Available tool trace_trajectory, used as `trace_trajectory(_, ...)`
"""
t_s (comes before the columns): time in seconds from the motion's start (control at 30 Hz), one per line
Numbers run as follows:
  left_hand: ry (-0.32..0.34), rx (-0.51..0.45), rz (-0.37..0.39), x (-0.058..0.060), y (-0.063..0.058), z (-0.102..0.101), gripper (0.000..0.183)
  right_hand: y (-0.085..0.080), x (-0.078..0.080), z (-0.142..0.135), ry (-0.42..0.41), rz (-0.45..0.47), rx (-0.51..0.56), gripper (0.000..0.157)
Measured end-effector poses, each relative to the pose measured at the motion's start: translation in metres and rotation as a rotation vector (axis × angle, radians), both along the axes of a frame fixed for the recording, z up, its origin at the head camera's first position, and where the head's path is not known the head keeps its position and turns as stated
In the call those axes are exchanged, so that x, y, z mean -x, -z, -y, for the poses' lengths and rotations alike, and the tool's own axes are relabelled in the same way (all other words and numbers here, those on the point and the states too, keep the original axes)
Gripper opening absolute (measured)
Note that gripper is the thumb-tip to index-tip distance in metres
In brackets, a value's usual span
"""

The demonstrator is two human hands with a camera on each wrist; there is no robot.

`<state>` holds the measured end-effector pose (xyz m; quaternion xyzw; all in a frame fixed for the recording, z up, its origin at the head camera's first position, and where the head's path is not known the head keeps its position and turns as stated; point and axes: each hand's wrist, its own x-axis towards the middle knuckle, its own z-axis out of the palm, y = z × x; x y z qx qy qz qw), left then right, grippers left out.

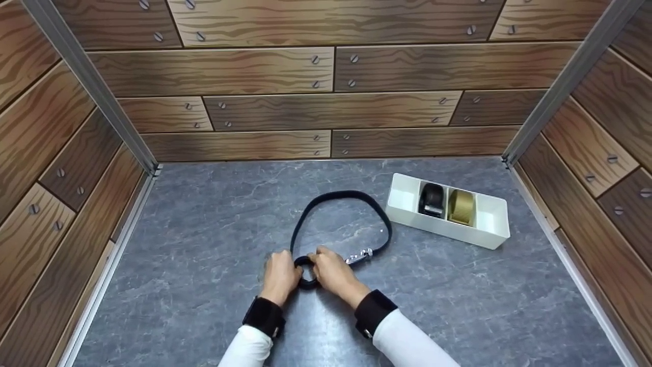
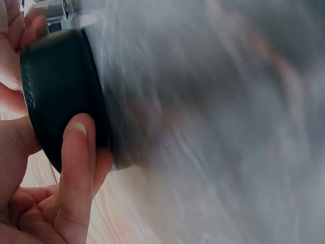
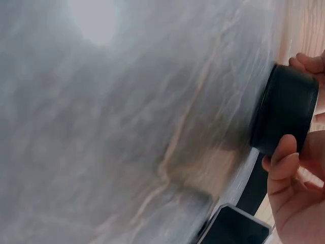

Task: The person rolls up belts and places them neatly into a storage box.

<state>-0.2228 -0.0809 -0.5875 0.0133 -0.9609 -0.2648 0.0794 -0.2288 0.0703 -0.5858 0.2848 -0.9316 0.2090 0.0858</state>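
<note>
A black leather belt [image 1: 342, 194] lies on the grey marbled surface, its near end wound into a round coil [image 1: 307, 285] and the rest sweeping away in a wide loop. My left hand [image 1: 280, 276] grips the coil's left side, fingertips pressed on its outer face in the left wrist view. From the right, my right hand [image 1: 332, 270] pinches the same coil between thumb and fingers. Silver metal buckle parts [image 1: 365, 253] sit on the strap just beyond the right hand. The right wrist view shows a dark plate with a silver rim [image 3: 234, 226] below the coil.
At the right stands a white divided box [image 1: 448, 232] with a rolled black belt [image 1: 433, 198] and a rolled tan belt [image 1: 461, 206] in its middle compartments. Wood-patterned walls [image 1: 265, 145] enclose the surface at the back and both sides.
</note>
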Motion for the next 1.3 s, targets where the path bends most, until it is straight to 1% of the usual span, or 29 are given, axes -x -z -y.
trace_trajectory(0.03,0.009,0.005,-0.006,0.000,0.000,-0.001,0.017,0.000,-0.001,0.000,0.010,0.017,0.005,0.016)
trace_trajectory(0.1,0.017,0.010,-0.018,-0.001,0.001,-0.002,0.016,0.001,-0.003,0.001,0.056,0.083,0.028,0.022)
trace_trajectory(0.23,0.001,0.004,-0.037,-0.002,0.002,-0.005,0.017,0.001,-0.012,0.006,0.200,0.223,0.111,0.033)
trace_trajectory(0.3,-0.004,-0.006,-0.039,-0.003,0.003,-0.005,0.019,0.001,-0.016,0.008,0.244,0.232,0.127,0.034)
trace_trajectory(0.33,-0.002,-0.014,-0.033,-0.003,0.003,-0.004,0.020,0.001,-0.017,0.009,0.252,0.221,0.127,0.033)
trace_trajectory(0.43,0.015,-0.016,-0.005,-0.002,0.001,-0.003,0.022,0.001,-0.016,0.010,0.224,0.155,0.071,0.028)
trace_trajectory(0.47,0.024,-0.009,0.009,-0.002,-0.001,-0.002,0.022,0.001,-0.015,0.009,0.205,0.129,0.050,0.026)
trace_trajectory(0.53,0.048,0.021,0.038,-0.001,-0.003,0.000,0.022,0.001,-0.013,0.007,0.164,0.108,0.021,0.025)
trace_trajectory(0.7,0.101,0.122,0.060,0.002,-0.008,0.000,0.026,0.000,-0.005,-0.001,0.053,0.107,-0.004,0.031)
trace_trajectory(0.77,0.101,0.144,0.064,0.003,-0.009,-0.001,0.024,0.000,-0.002,-0.003,0.011,0.095,0.002,0.030)
trace_trajectory(0.83,0.095,0.151,0.067,0.002,-0.009,-0.004,0.019,0.001,-0.001,-0.005,-0.012,0.090,0.021,0.027)
trace_trajectory(0.9,0.079,0.145,0.054,0.002,-0.008,-0.006,0.016,0.002,-0.002,-0.007,0.008,0.114,0.052,0.025)
trace_trajectory(1.0,0.072,0.126,0.016,0.002,-0.006,-0.006,0.014,0.001,-0.007,-0.006,0.093,0.200,0.110,0.026)
trace_trajectory(1.07,0.082,0.111,0.001,0.003,-0.005,-0.005,0.014,0.000,-0.010,-0.005,0.145,0.234,0.125,0.026)
trace_trajectory(1.17,0.144,0.094,0.000,0.004,-0.005,0.001,0.015,-0.001,-0.011,-0.003,0.173,0.237,0.116,0.025)
trace_trajectory(1.23,0.186,0.078,0.010,0.004,-0.006,0.006,0.018,-0.002,-0.010,-0.002,0.162,0.219,0.082,0.027)
trace_trajectory(1.3,0.224,0.067,0.020,0.005,-0.006,0.010,0.021,-0.003,-0.009,-0.001,0.144,0.222,0.055,0.030)
